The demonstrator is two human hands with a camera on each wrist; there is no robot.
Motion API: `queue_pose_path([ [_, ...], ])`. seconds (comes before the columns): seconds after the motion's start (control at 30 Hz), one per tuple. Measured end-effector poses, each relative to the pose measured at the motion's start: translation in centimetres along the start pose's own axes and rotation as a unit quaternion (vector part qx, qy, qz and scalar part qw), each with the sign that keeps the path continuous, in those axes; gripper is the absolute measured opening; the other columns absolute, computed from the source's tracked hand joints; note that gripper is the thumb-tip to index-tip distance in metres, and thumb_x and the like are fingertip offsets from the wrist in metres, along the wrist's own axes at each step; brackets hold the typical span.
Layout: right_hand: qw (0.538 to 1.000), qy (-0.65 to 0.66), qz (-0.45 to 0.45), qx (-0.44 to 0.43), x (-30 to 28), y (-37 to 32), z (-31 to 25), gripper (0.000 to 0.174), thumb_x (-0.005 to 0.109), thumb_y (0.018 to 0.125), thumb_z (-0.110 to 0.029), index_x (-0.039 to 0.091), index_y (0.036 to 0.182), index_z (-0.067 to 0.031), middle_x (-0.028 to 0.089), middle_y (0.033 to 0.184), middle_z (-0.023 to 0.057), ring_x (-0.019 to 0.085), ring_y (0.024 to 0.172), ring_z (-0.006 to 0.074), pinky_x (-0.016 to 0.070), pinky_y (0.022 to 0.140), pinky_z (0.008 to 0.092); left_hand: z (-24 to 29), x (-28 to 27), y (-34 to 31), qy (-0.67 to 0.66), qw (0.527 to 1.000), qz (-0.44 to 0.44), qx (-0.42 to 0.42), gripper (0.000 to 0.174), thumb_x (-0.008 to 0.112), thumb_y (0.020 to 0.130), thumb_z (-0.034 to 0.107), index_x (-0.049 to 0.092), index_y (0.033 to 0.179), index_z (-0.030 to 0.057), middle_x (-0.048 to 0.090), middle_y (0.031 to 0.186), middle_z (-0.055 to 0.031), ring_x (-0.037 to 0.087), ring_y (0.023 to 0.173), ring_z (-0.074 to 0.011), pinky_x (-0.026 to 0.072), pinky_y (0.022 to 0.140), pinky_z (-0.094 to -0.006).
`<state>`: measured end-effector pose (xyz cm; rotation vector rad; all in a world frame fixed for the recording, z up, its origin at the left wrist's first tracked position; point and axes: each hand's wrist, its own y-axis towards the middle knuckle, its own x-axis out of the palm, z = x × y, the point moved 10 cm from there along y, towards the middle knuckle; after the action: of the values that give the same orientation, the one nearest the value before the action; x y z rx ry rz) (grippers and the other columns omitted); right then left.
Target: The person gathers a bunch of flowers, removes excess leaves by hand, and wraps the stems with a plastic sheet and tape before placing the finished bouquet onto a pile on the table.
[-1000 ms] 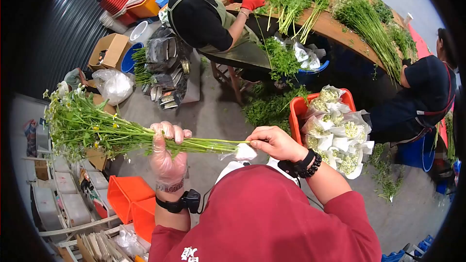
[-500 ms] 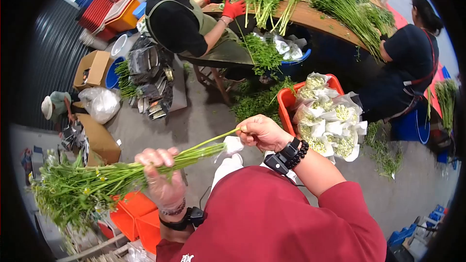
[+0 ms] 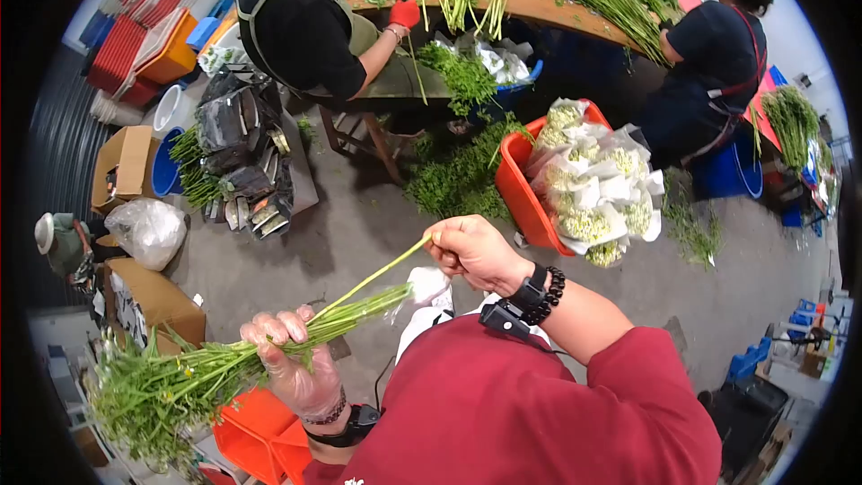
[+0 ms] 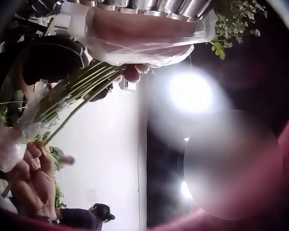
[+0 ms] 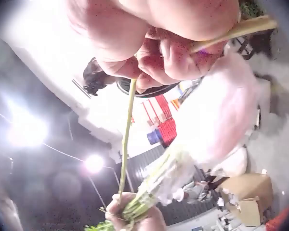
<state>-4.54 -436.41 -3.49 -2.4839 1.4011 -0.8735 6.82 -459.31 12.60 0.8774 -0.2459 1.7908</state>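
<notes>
My left hand (image 3: 292, 359), in a clear plastic glove, grips a bunch of leafy flower stems (image 3: 162, 391) by the middle. Its foliage and small flowers point down to the left in the head view. Clear plastic with a white wad (image 3: 429, 286) wraps the cut ends. My bare right hand (image 3: 476, 256) pinches the end of a single stem (image 3: 368, 280), angled up away from the bunch. In the right wrist view that stem (image 5: 127, 134) runs from my right fingers to the left hand, with the white wrap (image 5: 226, 115) beside it.
A red-orange bin (image 3: 516, 198) of paper-wrapped flowers (image 3: 588, 224) stands ahead on the floor. Orange bins (image 3: 265, 436) sit below my left arm. Two people work at a wooden table (image 3: 539, 7) with piled greens. Cardboard boxes (image 3: 162, 292) and a plastic bag (image 3: 148, 233) are at left.
My left hand has moved down with the bunch, which now slants. The pinched stem has swung up away from the other stems with my right hand. The head view has shifted.
</notes>
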Motion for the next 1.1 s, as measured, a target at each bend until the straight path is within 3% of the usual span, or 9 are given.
queue_pose_path([
  [0.13,0.797,-0.434,0.042,-0.418,5.2,-2.0,-3.0,0.015,0.068,0.090,-0.014,0.068,0.101,-0.0040,0.064,0.084,0.0064,0.064,0.071,0.0210,0.0513,0.057,0.0335,0.9,-3.0,0.7,0.016,1.000,0.007,-0.002,0.023,0.071,0.099,0.022,0.050,0.103,0.0132,0.051,0.094,0.0000,0.053,0.084,-0.0164,0.0441,0.093,-0.0410],
  [0.3,0.681,-0.632,-0.026,-0.369,8.3,-1.6,-0.4,0.013,0.069,0.084,-0.017,0.062,0.091,-0.0086,0.057,0.084,0.0091,0.066,0.080,0.0300,0.0558,0.068,0.0419,0.3,-7.5,0.3,0.048,0.996,0.016,-0.067,0.022,0.069,0.100,0.025,0.051,0.103,0.0135,0.052,0.096,-0.0003,0.053,0.085,-0.0166,0.0447,0.097,-0.0427],
  [0.43,0.995,-0.061,0.076,-0.017,3.0,3.1,4.7,0.016,0.062,0.091,-0.012,0.069,0.102,-0.0017,0.068,0.086,0.0152,0.065,0.078,0.0345,0.0549,0.072,0.0420,-0.1,-8.4,-0.1,0.044,0.996,0.057,-0.056,0.020,0.069,0.100,0.025,0.052,0.102,0.0137,0.052,0.096,-0.0004,0.054,0.086,-0.0172,0.0448,0.100,-0.0434],
  [0.63,0.768,-0.496,0.152,-0.375,5.6,-1.0,-0.6,0.013,0.060,0.093,-0.009,0.067,0.099,0.0006,0.064,0.082,0.0175,0.065,0.080,0.0341,0.0543,0.075,0.0399,0.4,-7.9,-0.9,0.053,0.996,0.058,-0.040,0.018,0.070,0.099,0.023,0.055,0.101,0.0133,0.054,0.098,-0.0005,0.057,0.089,-0.0176,0.0471,0.102,-0.0461],
  [0.77,0.963,0.208,0.168,-0.010,-2.8,2.8,7.1,0.012,0.057,0.102,-0.013,0.063,0.104,-0.0025,0.061,0.086,0.0002,0.067,0.081,0.0199,0.0515,0.068,0.0350,0.4,-7.6,-1.4,0.050,0.998,0.044,-0.023,0.020,0.072,0.098,0.025,0.055,0.101,0.0139,0.054,0.097,-0.0005,0.057,0.088,-0.0172,0.0474,0.097,-0.0436],
  [0.87,0.947,-0.135,0.238,-0.169,-2.3,1.6,0.3,0.015,0.054,0.103,-0.013,0.061,0.105,-0.0006,0.067,0.091,0.0123,0.068,0.084,0.0311,0.0537,0.074,0.0401,1.3,-5.5,-0.4,0.053,0.998,0.018,-0.006,0.023,0.073,0.097,0.026,0.054,0.100,0.0137,0.053,0.095,-0.0001,0.058,0.086,-0.0177,0.0483,0.096,-0.0431],
  [0.9,0.822,-0.402,0.271,-0.298,0.0,-0.3,-3.3,0.016,0.054,0.103,-0.014,0.061,0.105,0.0000,0.068,0.093,0.0163,0.067,0.086,0.0355,0.0543,0.076,0.0424,1.9,-5.6,-0.4,0.056,0.998,0.021,-0.005,0.023,0.073,0.097,0.026,0.054,0.100,0.0137,0.053,0.095,-0.0001,0.058,0.086,-0.0177,0.0483,0.096,-0.0431],
  [1.03,0.756,-0.425,0.423,-0.265,-9.6,-1.3,-1.6,0.016,0.055,0.101,-0.009,0.067,0.107,-0.0007,0.069,0.099,0.0206,0.068,0.094,0.0390,0.0543,0.085,0.0447,5.5,-5.5,0.9,0.037,0.998,-0.020,0.040,0.023,0.071,0.098,0.025,0.052,0.101,0.0130,0.052,0.094,-0.0007,0.056,0.089,-0.0186,0.0472,0.098,-0.0444],
  [1.1,0.853,-0.316,0.362,-0.205,-10.4,-0.5,-1.1,0.020,0.058,0.100,-0.008,0.068,0.117,-0.0019,0.071,0.102,0.0182,0.068,0.096,0.0376,0.0542,0.088,0.0436,6.6,-5.4,1.7,0.061,0.997,-0.013,0.054,0.023,0.070,0.099,0.025,0.051,0.103,0.0133,0.051,0.092,0.0005,0.058,0.086,-0.0189,0.0490,0.093,-0.0454],
])
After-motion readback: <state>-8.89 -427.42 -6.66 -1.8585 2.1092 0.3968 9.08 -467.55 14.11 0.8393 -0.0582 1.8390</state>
